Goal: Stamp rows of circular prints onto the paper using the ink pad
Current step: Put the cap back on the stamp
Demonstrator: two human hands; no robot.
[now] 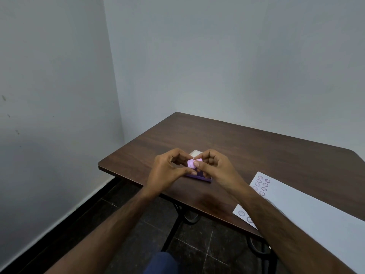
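A small pink round stamp (pixel 192 162) is held above the purple ink pad (pixel 198 177), which lies on the dark wooden table (pixel 246 143). My right hand (pixel 215 167) pinches the stamp with thumb and fingers. My left hand (pixel 167 171) touches the stamp from the left with its fingertips. A white sheet of paper (pixel 308 210) lies at the right, with several purple circular prints (pixel 261 184) near its left end; my right forearm covers part of it.
A white piece (pixel 194 153), perhaps the pad's lid, shows just behind my hands. The table stands in a corner of grey walls. Its near edge runs under my forearms, with dark tiled floor and black table legs (pixel 177 216) below.
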